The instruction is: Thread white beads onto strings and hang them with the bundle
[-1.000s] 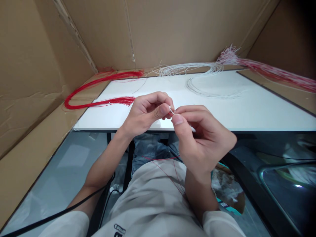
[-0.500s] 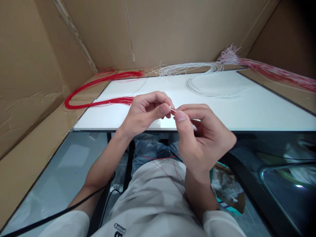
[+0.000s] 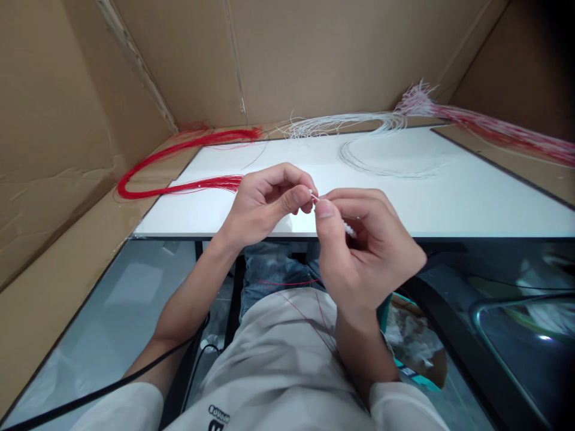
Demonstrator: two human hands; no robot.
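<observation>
Now my left hand (image 3: 266, 206) and right hand (image 3: 363, 248), fingers closed, pinch a thin white strand (image 3: 315, 196) above the flat white tabletop (image 3: 453, 203); fine fitting seems underway, needing steady alignment next.

My spot looks like a workshop: cardboard wall (image 3: 314, 60) behind the white tabletop (image 3: 476, 203), red strands (image 3: 135, 194) across its left edge.

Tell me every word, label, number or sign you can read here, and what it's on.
"B" (probably; cut off by the picture's bottom edge): large dark letter on the pale shirt.
Small dark word above it, same shirt: too small and blurred to read.
Pale marks on the teal-edged box: too small to read.
No other text is readable.
</observation>
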